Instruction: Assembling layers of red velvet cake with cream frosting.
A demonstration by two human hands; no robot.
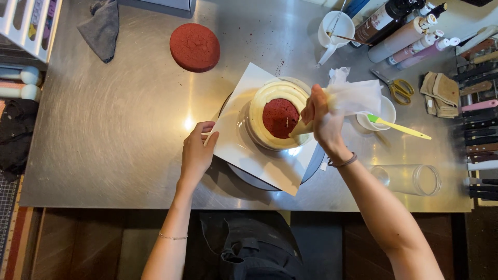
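the right hand [321,116] is closing firmly round a crumpled clear piping bag [353,96], its tip pointing down at the inner edge of the cream ring on a round red cake layer [280,117], which is sitting on a white square board [244,150] on a turntable [249,179] in the middle of the steel table [114,129]. the left hand [197,150] is resting half-curled on the board's left corner, fingertips touching its edge, gripping nothing else. to fill the bare red centre evenly, it seems best to be squeezing steadily from the top of the bag while turning the board slowly, keeping the tip just above the crumb. the cream is looking smooth and glossy, laid in ridged rings; the sponge is looking matte and porous. a second red layer [195,47] is lying flat, well apart, toward the far edge of the brushed, shiny table.
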